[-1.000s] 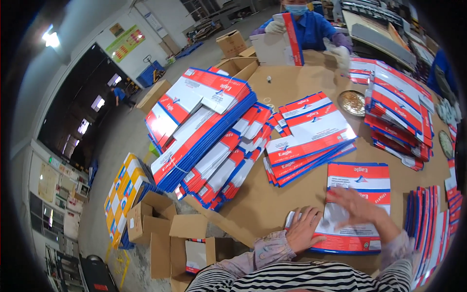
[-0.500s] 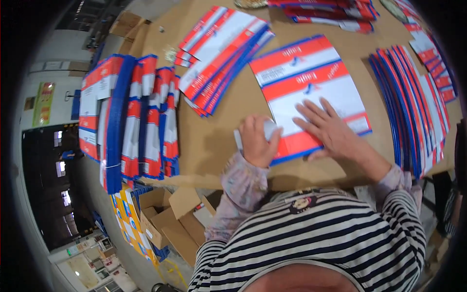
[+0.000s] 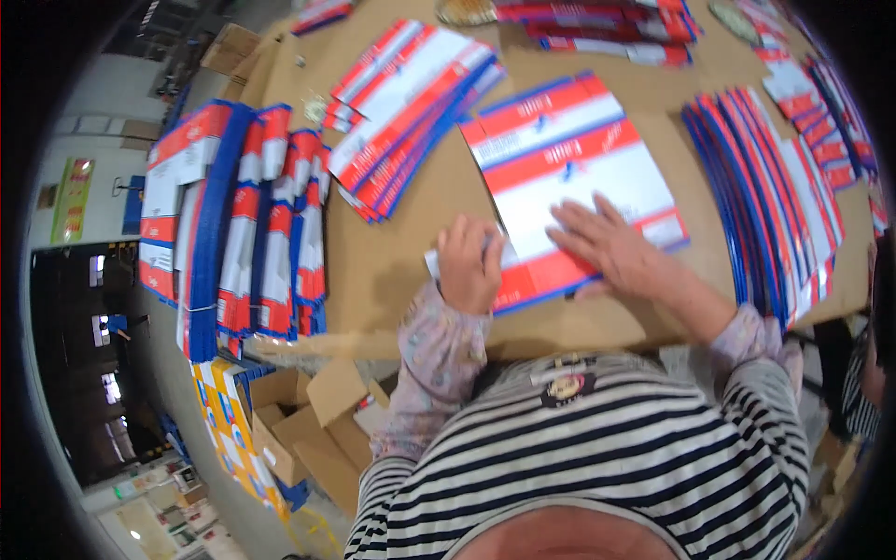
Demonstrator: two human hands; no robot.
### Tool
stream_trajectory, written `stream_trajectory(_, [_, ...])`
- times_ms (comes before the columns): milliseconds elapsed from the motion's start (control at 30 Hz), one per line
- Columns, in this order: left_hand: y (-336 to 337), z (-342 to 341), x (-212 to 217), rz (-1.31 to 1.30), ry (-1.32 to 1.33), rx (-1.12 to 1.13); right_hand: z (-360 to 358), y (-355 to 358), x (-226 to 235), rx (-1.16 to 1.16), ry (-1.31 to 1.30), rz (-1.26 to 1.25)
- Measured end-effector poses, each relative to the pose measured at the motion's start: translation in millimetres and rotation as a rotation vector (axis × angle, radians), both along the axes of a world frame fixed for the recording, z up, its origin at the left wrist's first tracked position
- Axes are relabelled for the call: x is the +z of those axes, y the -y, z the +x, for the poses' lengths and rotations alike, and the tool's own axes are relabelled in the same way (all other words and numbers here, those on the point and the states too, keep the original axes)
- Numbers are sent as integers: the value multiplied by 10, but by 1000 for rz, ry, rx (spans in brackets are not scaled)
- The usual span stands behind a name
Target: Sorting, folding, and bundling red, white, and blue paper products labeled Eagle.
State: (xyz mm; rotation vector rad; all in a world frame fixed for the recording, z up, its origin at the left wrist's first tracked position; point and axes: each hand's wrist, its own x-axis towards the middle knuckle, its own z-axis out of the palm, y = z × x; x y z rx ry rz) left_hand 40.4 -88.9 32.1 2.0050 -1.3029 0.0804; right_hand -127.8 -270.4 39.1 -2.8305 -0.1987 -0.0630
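Left hand (image 3: 469, 264) is set at the near left edge of a flat carton (image 3: 569, 177), its fingers bent and partly closed, with the thumb toward the carton. A white flap (image 3: 431, 264) is seen projecting to the left from beneath the hand; whether it is pinched or only pressed cannot be told, as the fingertips are partly hidden. Right hand (image 3: 611, 250) is laid palm down on the carton's white panel, fingers spread and slightly bent; nothing is gripped by it.

The carton, red, white and blue, is positioned on the brown table (image 3: 401, 280), in front of the striped shirt (image 3: 597, 439), and is slightly turned. Beyond it to the left, a fanned pile (image 3: 411, 107) of similar cartons is noted, lying flat near it. To the right, a row (image 3: 756, 196) of similar cartons is placed, apart from the right hand. At the table's left side, a thick bundle (image 3: 210, 215) is stacked, with a band (image 3: 199, 308) around part of it. Below that, an open brown box (image 3: 313, 439) is seen.
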Motion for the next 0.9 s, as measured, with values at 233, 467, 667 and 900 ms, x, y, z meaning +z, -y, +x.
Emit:
stream_trajectory(233, [-80, -100, 427, -67, -80, -49, -170, -166, 67, -5, 64, 4])
stream_trajectory(467, [-246, 185, 970, -168, 62, 74, 338, -75, 719, 98, 233, -265])
stream_trajectory(667, [-381, 347, 905, -460, 250, 286, 1750, 518, 779, 126, 433, -487])
stream_trajectory(900, [-358, -93, -82, -5, -36, -21, 3100, 749, -143, 103, 187, -172])
